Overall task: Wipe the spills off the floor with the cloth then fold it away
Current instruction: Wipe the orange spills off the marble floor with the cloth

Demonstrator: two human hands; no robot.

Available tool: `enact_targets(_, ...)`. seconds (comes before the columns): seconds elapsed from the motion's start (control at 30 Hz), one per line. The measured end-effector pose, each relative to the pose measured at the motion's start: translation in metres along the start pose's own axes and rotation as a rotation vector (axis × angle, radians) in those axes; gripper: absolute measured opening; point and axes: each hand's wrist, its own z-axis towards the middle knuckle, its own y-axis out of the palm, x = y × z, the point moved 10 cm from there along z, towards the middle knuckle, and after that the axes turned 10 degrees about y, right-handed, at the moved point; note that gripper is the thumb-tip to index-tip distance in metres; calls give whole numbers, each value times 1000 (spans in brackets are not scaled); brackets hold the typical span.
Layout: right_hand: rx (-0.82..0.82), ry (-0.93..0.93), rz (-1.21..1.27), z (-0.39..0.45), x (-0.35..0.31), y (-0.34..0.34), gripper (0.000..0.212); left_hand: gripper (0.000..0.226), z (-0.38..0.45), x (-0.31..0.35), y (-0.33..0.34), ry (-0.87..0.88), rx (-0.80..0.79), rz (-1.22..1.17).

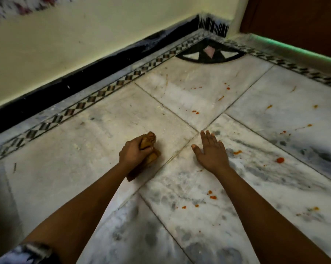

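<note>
My left hand (133, 153) is shut on a bunched brown cloth (151, 147), which rests on the white marble floor (96, 134) near the middle of the view. A corner of the cloth shows below my wrist. My right hand (211, 151) lies flat on the floor to the right, fingers spread, holding nothing. Orange-red spills dot the tiles: a blob (280, 160) and a smear (237, 152) just right of my right hand, drops (212, 196) nearer me, and more spots (195, 112) further out.
A cream wall with a black skirting (96, 73) runs along the left, edged by a checkered tile border (107, 90). A dark inlay (210, 54) fills the far corner. A brown door or panel (298, 21) stands at the back right.
</note>
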Motion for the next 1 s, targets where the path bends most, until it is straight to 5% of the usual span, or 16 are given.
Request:
enact_targets(0.33,56,-24,-43,16,27,-57,64,47,97,146,-20,290,-182,372)
enact_targets(0.57,51,26,-168,53,43,-47,64,45,136,158,-5,464,-289,495)
enact_targets(0.7,50,76,-207,82,47,-36,64,45,170,136,34,485,-279,274)
enact_targets(0.8,26,119,-184,99,49,-28,64,45,186,119,48,420,-84,-1)
enact_targets(0.9,32,84,-225,107,48,-20,64,48,202,115,64,493,13,50)
enact_targets(1.0,60,82,-219,118,55,-19,67,62,229,116,96,520,-67,130)
